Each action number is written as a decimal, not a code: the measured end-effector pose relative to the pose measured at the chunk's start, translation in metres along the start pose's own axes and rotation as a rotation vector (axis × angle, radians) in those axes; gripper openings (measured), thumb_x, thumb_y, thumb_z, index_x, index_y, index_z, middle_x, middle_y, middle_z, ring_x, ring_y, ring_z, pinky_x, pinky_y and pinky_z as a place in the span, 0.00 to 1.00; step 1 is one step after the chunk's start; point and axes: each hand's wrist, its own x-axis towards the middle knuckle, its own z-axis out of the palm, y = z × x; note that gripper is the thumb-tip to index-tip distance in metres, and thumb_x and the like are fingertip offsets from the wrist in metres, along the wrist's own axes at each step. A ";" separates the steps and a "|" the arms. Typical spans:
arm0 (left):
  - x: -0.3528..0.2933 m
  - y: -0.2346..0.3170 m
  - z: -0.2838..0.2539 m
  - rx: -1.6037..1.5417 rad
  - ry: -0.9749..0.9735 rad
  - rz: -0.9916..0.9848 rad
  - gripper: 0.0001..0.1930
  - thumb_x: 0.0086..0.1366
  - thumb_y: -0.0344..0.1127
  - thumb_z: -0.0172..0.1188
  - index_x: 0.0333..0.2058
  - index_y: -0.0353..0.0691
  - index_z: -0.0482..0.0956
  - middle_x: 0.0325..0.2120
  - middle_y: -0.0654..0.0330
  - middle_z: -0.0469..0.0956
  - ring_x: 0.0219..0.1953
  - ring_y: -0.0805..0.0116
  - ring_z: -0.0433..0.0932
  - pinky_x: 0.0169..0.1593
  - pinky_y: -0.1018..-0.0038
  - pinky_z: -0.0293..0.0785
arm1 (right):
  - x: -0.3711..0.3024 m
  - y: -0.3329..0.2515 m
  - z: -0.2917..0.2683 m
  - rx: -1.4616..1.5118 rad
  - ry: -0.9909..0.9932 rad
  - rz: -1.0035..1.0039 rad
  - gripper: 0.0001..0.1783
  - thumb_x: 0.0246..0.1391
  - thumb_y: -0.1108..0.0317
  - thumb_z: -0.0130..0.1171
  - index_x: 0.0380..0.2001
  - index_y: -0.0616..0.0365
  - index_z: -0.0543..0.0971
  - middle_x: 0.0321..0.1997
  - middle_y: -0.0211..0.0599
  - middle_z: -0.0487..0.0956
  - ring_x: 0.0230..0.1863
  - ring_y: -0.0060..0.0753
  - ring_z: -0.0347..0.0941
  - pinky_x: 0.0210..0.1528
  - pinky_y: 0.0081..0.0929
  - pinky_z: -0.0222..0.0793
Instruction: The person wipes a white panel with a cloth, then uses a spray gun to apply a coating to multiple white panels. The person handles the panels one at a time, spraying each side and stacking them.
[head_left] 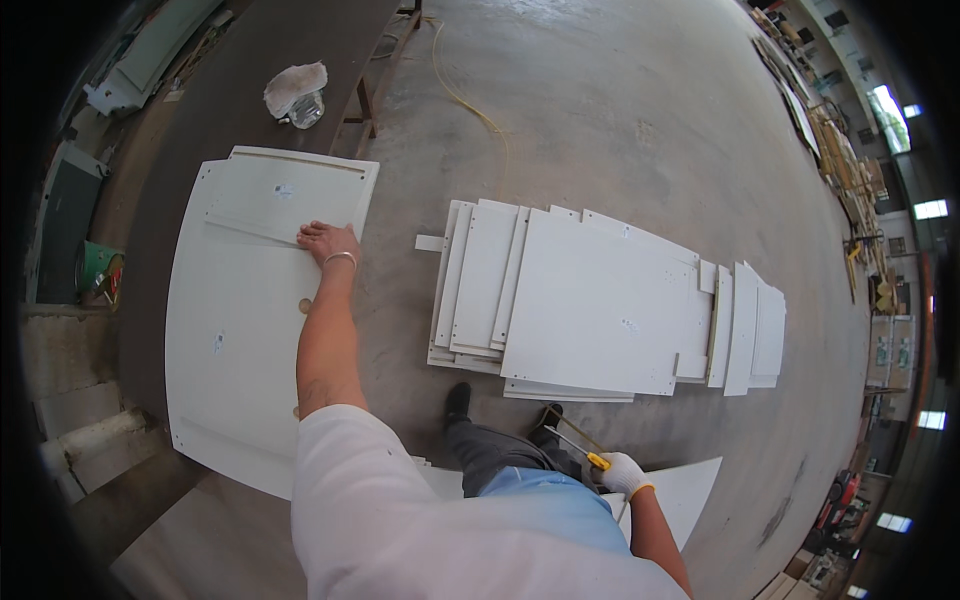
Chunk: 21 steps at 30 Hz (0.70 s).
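My bare left hand, with a bracelet at the wrist, lies with its fingers over the near edge of a smaller white panel. That panel rests on a larger white panel on the dark table at my left. The larger one has round holes along its right side. My right hand, in a white knit glove, is low beside my right leg. It is closed round a yellow-handled screwdriver, whose thin shaft points forward and left. A thin brownish strip runs near the shaft; I cannot tell if it is held too.
Stacked white panels lie ahead and right, close to my feet. Another white panel is beside my right hand. A crumpled cloth and clear plastic sit on the dark table. A yellow hose crosses the floor.
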 end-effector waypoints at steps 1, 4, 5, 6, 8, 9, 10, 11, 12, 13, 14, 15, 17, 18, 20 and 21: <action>-0.002 -0.002 0.001 0.026 0.044 0.018 0.43 0.77 0.61 0.38 0.69 0.20 0.57 0.69 0.33 0.60 0.73 0.39 0.58 0.74 0.47 0.46 | -0.003 0.003 0.000 0.006 0.014 0.018 0.17 0.55 0.63 0.58 0.46 0.54 0.84 0.42 0.52 0.85 0.46 0.57 0.81 0.50 0.44 0.76; -0.005 -0.008 0.007 0.065 0.059 0.082 0.43 0.76 0.62 0.38 0.66 0.19 0.63 0.65 0.35 0.68 0.70 0.41 0.64 0.70 0.48 0.52 | -0.012 0.014 0.003 0.123 0.009 0.128 0.14 0.57 0.61 0.59 0.41 0.57 0.83 0.37 0.50 0.85 0.42 0.58 0.81 0.46 0.45 0.75; -0.005 -0.011 0.010 0.098 0.059 0.076 0.43 0.76 0.62 0.38 0.65 0.19 0.65 0.63 0.35 0.71 0.69 0.41 0.65 0.69 0.48 0.54 | -0.015 0.018 0.007 0.205 0.000 0.155 0.14 0.57 0.61 0.59 0.40 0.57 0.83 0.37 0.50 0.85 0.42 0.58 0.81 0.46 0.45 0.76; -0.006 -0.013 0.013 0.084 0.071 0.055 0.43 0.76 0.62 0.38 0.64 0.19 0.66 0.62 0.36 0.72 0.68 0.42 0.67 0.68 0.49 0.55 | -0.017 0.022 0.010 0.302 -0.052 0.208 0.14 0.57 0.61 0.59 0.40 0.58 0.83 0.36 0.51 0.85 0.42 0.58 0.81 0.45 0.45 0.76; -0.002 -0.012 0.019 0.084 0.038 0.020 0.43 0.76 0.63 0.39 0.62 0.19 0.70 0.59 0.37 0.76 0.66 0.43 0.70 0.66 0.49 0.57 | -0.021 0.028 0.021 0.307 -0.039 0.225 0.14 0.57 0.60 0.59 0.40 0.58 0.83 0.37 0.51 0.85 0.42 0.57 0.82 0.45 0.44 0.76; 0.004 -0.014 0.020 0.058 0.002 0.030 0.40 0.76 0.63 0.38 0.58 0.24 0.76 0.57 0.38 0.78 0.63 0.43 0.73 0.63 0.49 0.60 | -0.022 0.031 0.027 0.331 -0.047 0.252 0.15 0.57 0.59 0.59 0.40 0.57 0.83 0.37 0.51 0.85 0.42 0.57 0.82 0.45 0.44 0.76; 0.009 -0.015 0.021 0.027 -0.020 0.034 0.38 0.76 0.63 0.38 0.54 0.29 0.81 0.55 0.40 0.80 0.60 0.44 0.76 0.61 0.49 0.62 | -0.024 0.034 0.032 0.311 -0.001 0.195 0.15 0.57 0.59 0.59 0.40 0.57 0.84 0.38 0.51 0.85 0.43 0.57 0.82 0.46 0.44 0.76; 0.014 -0.016 0.020 -0.032 -0.002 0.078 0.37 0.76 0.63 0.38 0.50 0.34 0.85 0.54 0.41 0.81 0.58 0.44 0.78 0.59 0.49 0.64 | -0.025 0.037 0.037 0.315 0.034 0.166 0.16 0.57 0.58 0.58 0.40 0.57 0.84 0.39 0.52 0.85 0.44 0.56 0.82 0.47 0.44 0.76; 0.020 -0.016 0.019 -0.015 -0.017 0.054 0.36 0.77 0.63 0.37 0.47 0.38 0.87 0.53 0.45 0.82 0.56 0.43 0.80 0.58 0.49 0.67 | -0.028 0.039 0.043 0.326 0.030 0.199 0.16 0.57 0.57 0.58 0.41 0.57 0.84 0.40 0.52 0.85 0.45 0.56 0.82 0.48 0.44 0.76; 0.022 -0.016 0.019 -0.027 -0.023 0.012 0.38 0.76 0.64 0.36 0.49 0.37 0.86 0.52 0.46 0.83 0.56 0.42 0.79 0.58 0.49 0.68 | -0.030 0.042 0.047 0.312 0.080 0.143 0.16 0.56 0.58 0.57 0.41 0.56 0.84 0.41 0.52 0.85 0.46 0.56 0.82 0.49 0.44 0.76; 0.027 -0.017 0.014 -0.062 -0.099 0.026 0.38 0.76 0.65 0.35 0.51 0.37 0.85 0.55 0.45 0.81 0.59 0.42 0.77 0.60 0.48 0.68 | -0.031 0.046 0.051 0.275 0.067 0.167 0.16 0.56 0.58 0.57 0.41 0.55 0.84 0.43 0.52 0.85 0.47 0.56 0.82 0.50 0.45 0.76; 0.027 -0.016 0.012 -0.045 -0.096 -0.035 0.39 0.76 0.66 0.35 0.55 0.37 0.83 0.58 0.44 0.78 0.62 0.41 0.74 0.62 0.47 0.67 | -0.033 0.049 0.055 0.296 0.088 0.159 0.16 0.55 0.60 0.56 0.41 0.54 0.85 0.43 0.52 0.85 0.48 0.56 0.82 0.51 0.45 0.76; 0.027 -0.013 0.004 -0.049 -0.095 -0.153 0.39 0.75 0.68 0.34 0.61 0.40 0.78 0.65 0.44 0.71 0.68 0.43 0.67 0.65 0.48 0.62 | -0.035 0.058 0.061 0.285 0.071 0.162 0.16 0.53 0.63 0.55 0.41 0.53 0.85 0.43 0.51 0.85 0.48 0.56 0.81 0.51 0.45 0.76; 0.028 -0.013 -0.002 -0.065 -0.224 -0.185 0.35 0.76 0.63 0.38 0.67 0.42 0.70 0.69 0.46 0.65 0.71 0.45 0.62 0.67 0.49 0.60 | -0.034 0.064 0.064 0.262 0.083 0.120 0.16 0.52 0.64 0.55 0.42 0.53 0.85 0.43 0.50 0.85 0.48 0.56 0.82 0.51 0.45 0.76; 0.015 -0.004 0.002 -0.018 -0.113 -0.082 0.32 0.73 0.54 0.43 0.70 0.43 0.63 0.70 0.49 0.64 0.72 0.47 0.61 0.68 0.49 0.60 | -0.031 0.074 0.069 0.308 0.089 0.152 0.17 0.52 0.63 0.55 0.41 0.54 0.85 0.43 0.50 0.85 0.46 0.56 0.82 0.50 0.46 0.77; 0.004 0.001 0.010 0.003 -0.062 -0.050 0.32 0.72 0.50 0.46 0.71 0.43 0.60 0.71 0.51 0.63 0.72 0.48 0.61 0.68 0.48 0.60 | -0.029 0.079 0.071 0.327 0.069 0.173 0.17 0.52 0.63 0.55 0.41 0.54 0.86 0.43 0.51 0.85 0.46 0.56 0.82 0.50 0.45 0.77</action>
